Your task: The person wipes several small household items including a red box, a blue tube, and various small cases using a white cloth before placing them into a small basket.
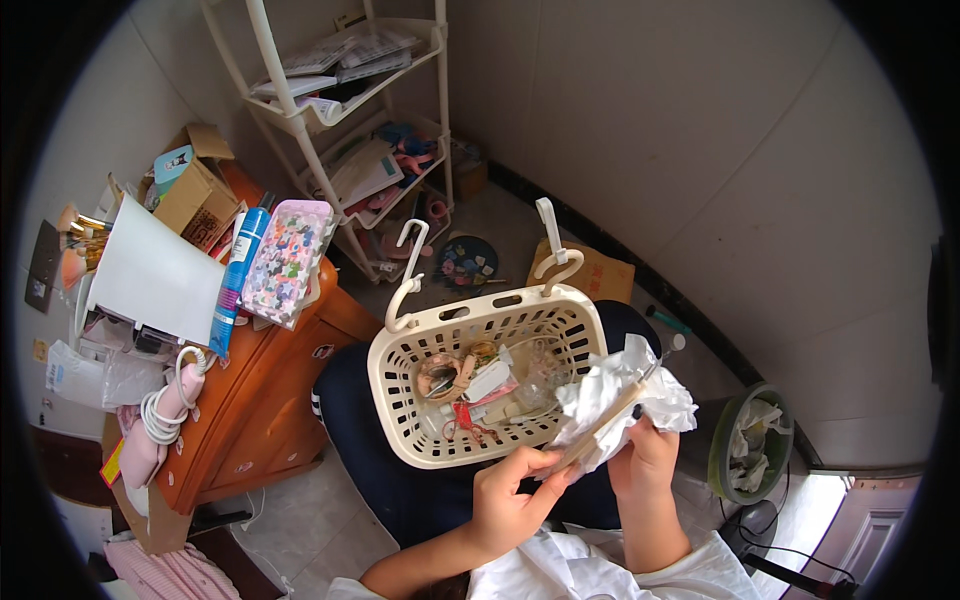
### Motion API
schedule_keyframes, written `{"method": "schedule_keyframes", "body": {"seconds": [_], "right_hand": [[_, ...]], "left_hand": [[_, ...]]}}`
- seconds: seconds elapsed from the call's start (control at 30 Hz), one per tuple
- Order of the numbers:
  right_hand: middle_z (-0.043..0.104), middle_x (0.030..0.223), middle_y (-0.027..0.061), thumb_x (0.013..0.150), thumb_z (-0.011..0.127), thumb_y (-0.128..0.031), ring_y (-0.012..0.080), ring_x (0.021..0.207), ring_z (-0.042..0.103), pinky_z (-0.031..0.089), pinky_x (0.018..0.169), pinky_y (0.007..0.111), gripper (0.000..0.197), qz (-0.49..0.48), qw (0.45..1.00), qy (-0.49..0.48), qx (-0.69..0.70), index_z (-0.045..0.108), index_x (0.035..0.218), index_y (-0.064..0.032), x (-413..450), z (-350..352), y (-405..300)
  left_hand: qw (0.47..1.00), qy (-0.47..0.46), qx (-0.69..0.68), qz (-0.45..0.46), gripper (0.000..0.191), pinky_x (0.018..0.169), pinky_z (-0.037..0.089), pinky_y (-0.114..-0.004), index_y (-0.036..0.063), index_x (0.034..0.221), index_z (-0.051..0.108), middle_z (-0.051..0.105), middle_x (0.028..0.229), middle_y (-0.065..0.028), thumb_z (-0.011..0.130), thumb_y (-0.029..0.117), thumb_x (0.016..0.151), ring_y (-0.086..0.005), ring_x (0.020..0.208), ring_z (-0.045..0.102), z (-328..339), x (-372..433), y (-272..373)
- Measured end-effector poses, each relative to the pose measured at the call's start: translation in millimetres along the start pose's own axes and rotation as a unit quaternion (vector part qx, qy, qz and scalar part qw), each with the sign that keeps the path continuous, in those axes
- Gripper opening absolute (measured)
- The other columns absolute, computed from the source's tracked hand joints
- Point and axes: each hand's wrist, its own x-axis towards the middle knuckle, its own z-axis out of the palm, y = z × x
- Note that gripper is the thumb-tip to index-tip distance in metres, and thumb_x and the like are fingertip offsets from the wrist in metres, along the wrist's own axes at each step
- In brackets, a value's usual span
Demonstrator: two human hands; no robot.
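Observation:
My left hand [517, 491] pinches the lower end of a slim beige stick-like object [600, 433] between thumb and fingers. Crumpled white tissue paper [664, 397] surrounds that object, and my right hand [649, 457] grips the tissue from the right. What exactly the beige object is, I cannot tell. Just beyond my hands a cream plastic basket [386, 409] rests on my lap. Inside it lie a tan strap-like coil [442, 375], a small white device [487, 381], a red cord [466, 424] and crumpled clear plastic [541, 375]. Two hook handles [553, 232] rise from its far rim.
To the left stands an orange wooden cabinet [255, 405], bearing a pink corded appliance [161, 427], a blue tube [240, 270] and a patterned case [289, 259]. A white shelf rack [300, 139] is behind. A green-rimmed bin [780, 450] holding crumpled tissue sits at right.

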Motion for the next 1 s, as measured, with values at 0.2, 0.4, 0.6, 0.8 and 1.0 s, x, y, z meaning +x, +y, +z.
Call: {"method": "schedule_keyframes", "body": {"seconds": [0.2, 0.4, 0.6, 0.8, 1.0], "right_hand": [[0.049, 0.108, 0.0088, 0.072, 0.057, -0.006, 0.0208, 0.099, 0.050, 0.042, 0.082, 0.034, 0.045, -0.003, 1.000, 0.029, 0.002, 0.040, 0.113, -0.0014, 0, -3, -2], [0.057, 0.094, 0.0086, 0.063, 0.057, -0.002, 0.0197, 0.085, 0.057, 0.044, 0.077, 0.032, 0.041, -0.010, 0.963, -0.042, -0.265, 0.048, 0.103, 0.0007, 5, -12, -26], [0.058, 0.064, 0.0113, 0.065, 0.055, -0.004, 0.0258, 0.059, 0.058, 0.045, 0.055, 0.029, 0.012, 0.036, 0.813, -0.371, -0.446, 0.056, 0.077, -0.0010, 3, 6, -24], [0.057, 0.066, 0.0129, 0.067, 0.058, -0.010, 0.0293, 0.060, 0.056, 0.044, 0.055, 0.031, 0.014, 0.073, 0.801, -0.404, -0.435, 0.057, 0.079, -0.0011, 0, 6, -19], [0.057, 0.066, 0.0140, 0.070, 0.056, -0.009, 0.0294, 0.060, 0.056, 0.043, 0.055, 0.032, 0.012, 0.069, 0.781, -0.434, -0.443, 0.057, 0.078, -0.0009, 3, 2, -21]], "left_hand": [[1.000, -0.025, -0.001, -0.018, 0.019, 0.071, 0.045, -0.024, -0.0065, 0.087, 0.048, 0.059, 0.083, -0.0117, 0.060, 0.000, 0.073, -0.0116, 0.076, 0.057, 0, -2, -1], [0.994, 0.046, 0.078, 0.062, 0.039, 0.075, 0.045, -0.031, -0.0037, 0.100, 0.049, 0.054, 0.100, -0.0167, 0.066, 0.008, 0.068, -0.0247, 0.090, 0.055, -7, 3, 13], [0.946, -0.041, 0.287, 0.144, 0.025, 0.061, 0.042, -0.028, 0.0008, 0.087, 0.060, 0.054, 0.082, -0.0109, 0.066, 0.007, 0.064, -0.0214, 0.071, 0.053, -39, 22, 43], [0.967, -0.125, 0.222, 0.024, 0.020, 0.051, 0.041, -0.026, 0.0014, 0.082, 0.061, 0.055, 0.068, -0.0080, 0.066, 0.005, 0.064, -0.0187, 0.057, 0.053, -59, 14, 39], [0.989, 0.019, 0.142, 0.044, 0.010, 0.050, 0.039, -0.021, -0.0051, 0.070, 0.059, 0.057, 0.061, -0.0103, 0.064, 0.001, 0.064, -0.0140, 0.053, 0.053, -66, 6, 37]]}}
